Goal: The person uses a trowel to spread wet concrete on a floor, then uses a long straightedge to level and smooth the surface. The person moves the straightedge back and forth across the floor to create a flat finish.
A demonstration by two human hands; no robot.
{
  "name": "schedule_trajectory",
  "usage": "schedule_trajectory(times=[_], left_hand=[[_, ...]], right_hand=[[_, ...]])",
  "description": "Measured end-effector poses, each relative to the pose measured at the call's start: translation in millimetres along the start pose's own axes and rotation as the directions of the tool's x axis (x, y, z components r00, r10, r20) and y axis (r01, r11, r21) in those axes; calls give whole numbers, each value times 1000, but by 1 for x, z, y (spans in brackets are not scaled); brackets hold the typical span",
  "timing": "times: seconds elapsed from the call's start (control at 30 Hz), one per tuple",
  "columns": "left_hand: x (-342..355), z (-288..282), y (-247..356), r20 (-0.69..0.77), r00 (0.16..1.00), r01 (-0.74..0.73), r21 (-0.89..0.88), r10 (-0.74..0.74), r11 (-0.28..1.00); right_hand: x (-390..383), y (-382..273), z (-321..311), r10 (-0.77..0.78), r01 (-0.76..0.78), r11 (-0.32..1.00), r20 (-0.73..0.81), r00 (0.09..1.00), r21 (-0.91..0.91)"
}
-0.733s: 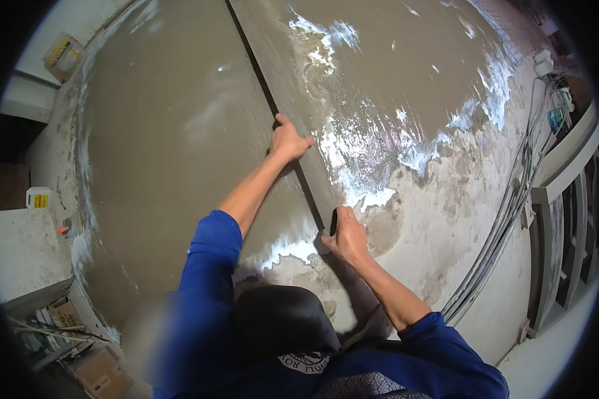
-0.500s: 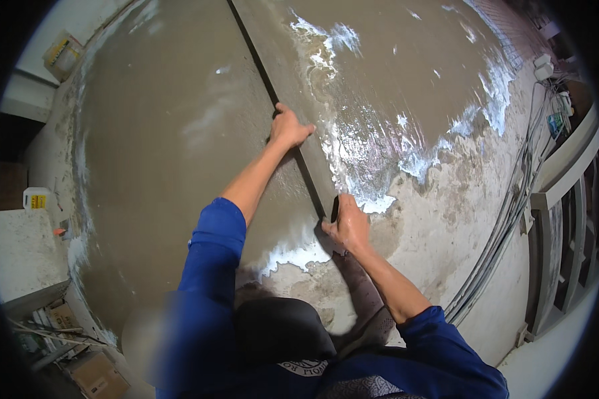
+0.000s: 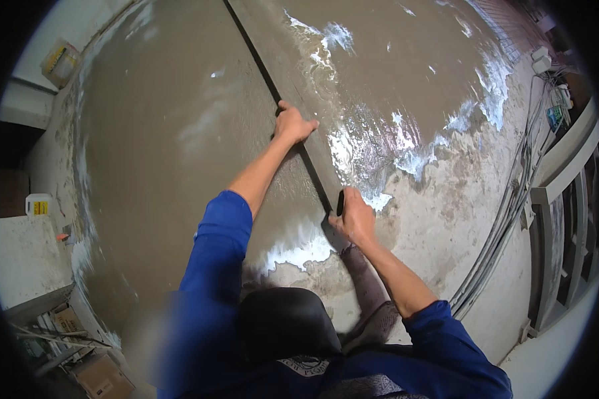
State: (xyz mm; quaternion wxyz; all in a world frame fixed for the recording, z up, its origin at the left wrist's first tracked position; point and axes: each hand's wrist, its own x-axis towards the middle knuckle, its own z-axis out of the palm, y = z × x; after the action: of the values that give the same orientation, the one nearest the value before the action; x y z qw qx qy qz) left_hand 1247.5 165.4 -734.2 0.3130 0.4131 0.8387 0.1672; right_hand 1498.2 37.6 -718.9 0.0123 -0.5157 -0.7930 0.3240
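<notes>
A long, straight screed bar (image 3: 316,174) with a dark edge lies across wet grey cement (image 3: 146,146), running from near my knees to the far top edge. My left hand (image 3: 294,125) grips it partway along, thumb pointing right. Close to its near end, my right hand (image 3: 355,218) is wrapped round the bar, with a dark part showing beside the fingers. To the left of the bar the cement looks smooth; on the right a shiny, watery ridge of slurry (image 3: 343,149) runs alongside.
Bare, stained floor (image 3: 439,219) lies at the right, with a bundle of cables (image 3: 496,249) and a grey railing (image 3: 552,193) beyond. At left are a ledge (image 3: 23,256), a white-and-yellow container (image 3: 38,204), a bucket (image 3: 61,63) and a cardboard box (image 3: 103,379).
Both hands have shifted slightly to the right together with the bar, and the slurry beside it has narrowed a little near my right hand. The grips look the same.
</notes>
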Motion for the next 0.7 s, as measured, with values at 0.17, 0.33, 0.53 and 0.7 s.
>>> schedule_trajectory(times=[0.17,0.33,0.53,0.7], left_hand=[[-11,-6,2,-7,1000,15,21,-15,1000],[-100,-10,-4,166,969,-213,187,183,959],[-293,20,-71,241,922,-352,187,305,917],[-340,-22,-34,345,938,-155,492,-29,857]], right_hand=[[9,-18,-24,12,6,989,120,993,-150],[40,-34,-137,-46,46,935,8,999,-352],[67,-30,-196,-179,196,981,-386,905,3],[23,-15,-106,-174,177,983,72,982,-50]])
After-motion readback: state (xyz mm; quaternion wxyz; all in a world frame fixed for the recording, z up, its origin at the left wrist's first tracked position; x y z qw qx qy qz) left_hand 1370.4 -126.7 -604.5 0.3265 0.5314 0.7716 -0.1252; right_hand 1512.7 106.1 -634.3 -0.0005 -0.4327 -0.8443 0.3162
